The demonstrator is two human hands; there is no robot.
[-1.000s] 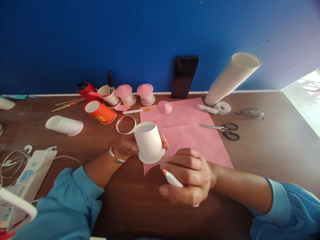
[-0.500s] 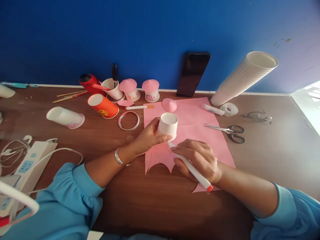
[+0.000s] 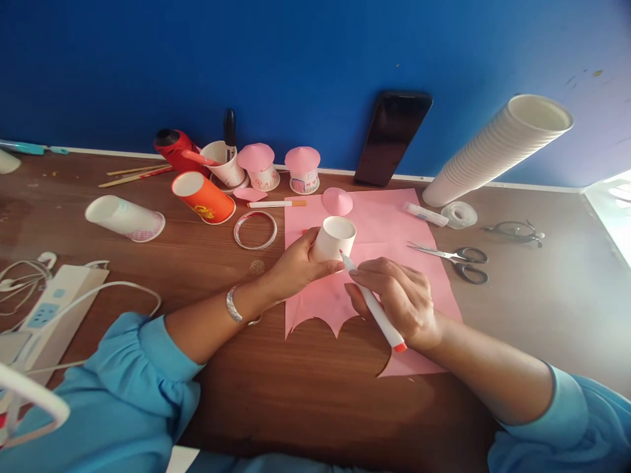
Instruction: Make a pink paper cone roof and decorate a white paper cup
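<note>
My left hand (image 3: 296, 266) is wrapped round a small white paper cup (image 3: 335, 238), tilted with its mouth facing up and away, over a sheet of pink paper (image 3: 384, 230). In my right hand (image 3: 399, 299) is a white marker (image 3: 372, 303) with a red end, its tip touching the cup's side. The paper's near edge is cut into jagged points. A pink paper cone (image 3: 337, 200) lies just behind the cup.
Scissors (image 3: 453, 256), a glue stick (image 3: 424, 213) and a tape roll (image 3: 459, 214) lie right of the paper, by a slanted stack of white cups (image 3: 497, 151). A phone (image 3: 393, 138) leans on the blue wall. Left: orange cup (image 3: 203, 197), lying white cup (image 3: 123, 218), ring (image 3: 255, 229), power strip (image 3: 44, 315).
The cup went from held up near the camera down onto the pink paper. My right hand turned the marker round and brought its tip against the cup's side.
</note>
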